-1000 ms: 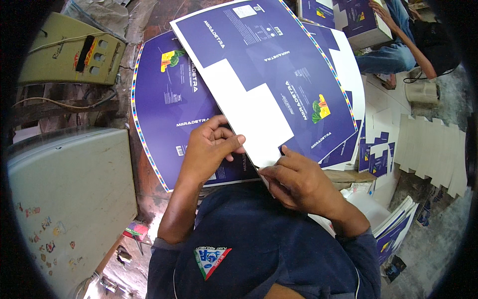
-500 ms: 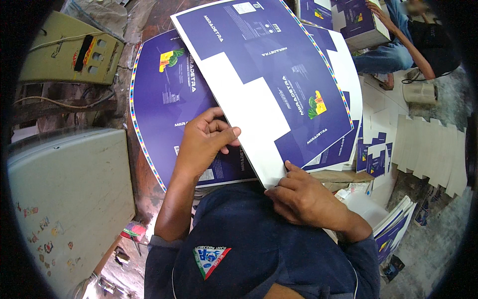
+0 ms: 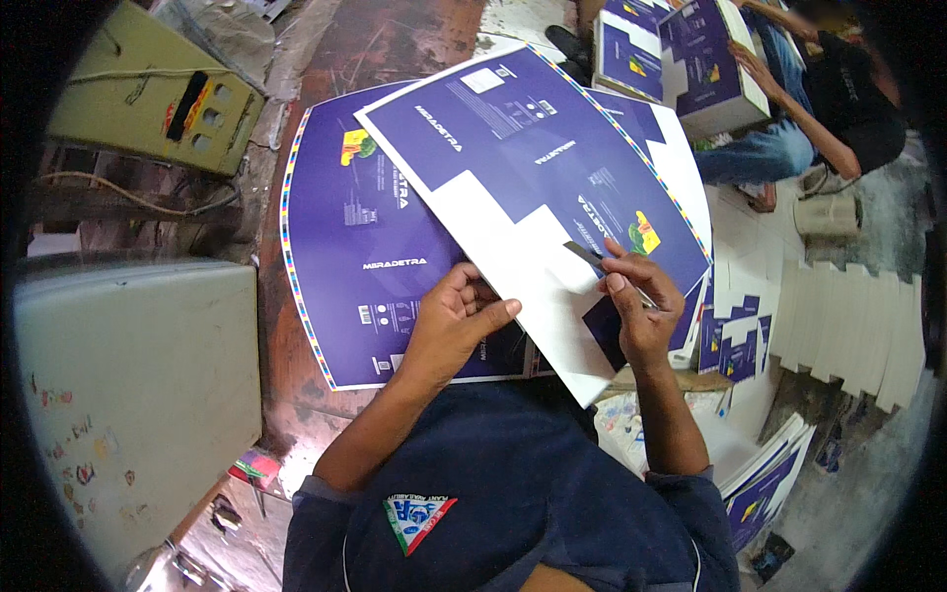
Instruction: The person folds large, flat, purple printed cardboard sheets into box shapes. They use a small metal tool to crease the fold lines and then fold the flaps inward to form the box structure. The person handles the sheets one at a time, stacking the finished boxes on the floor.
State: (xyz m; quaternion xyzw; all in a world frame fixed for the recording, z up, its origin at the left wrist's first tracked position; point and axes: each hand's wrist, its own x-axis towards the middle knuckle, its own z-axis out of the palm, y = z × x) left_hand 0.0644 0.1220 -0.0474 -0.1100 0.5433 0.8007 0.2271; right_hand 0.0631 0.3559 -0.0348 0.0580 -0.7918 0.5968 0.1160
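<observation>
A printed purple-and-white cardboard sheet lies tilted across the top of others like it. My left hand grips its left edge, thumb on top and fingers curled at the side and partly hidden. Over the white part of this sheet, my right hand holds a slim knife with its dark blade pointing up and left. Whether the blade touches the sheet I cannot tell. Beneath the top sheet, another purple sheet spreads out to the left, with a coloured strip along its edge.
A wooden table carries the sheets. On the left stand a pale cabinet and a yellowish metal box. At the far right a person sits beside a stack of printed sheets. White notched card stacks stand on the right.
My right hand has left the sheet's lower edge and moved up over it; a knife now shows in it. The top sheet has shifted toward me and slightly right, with my left hand.
</observation>
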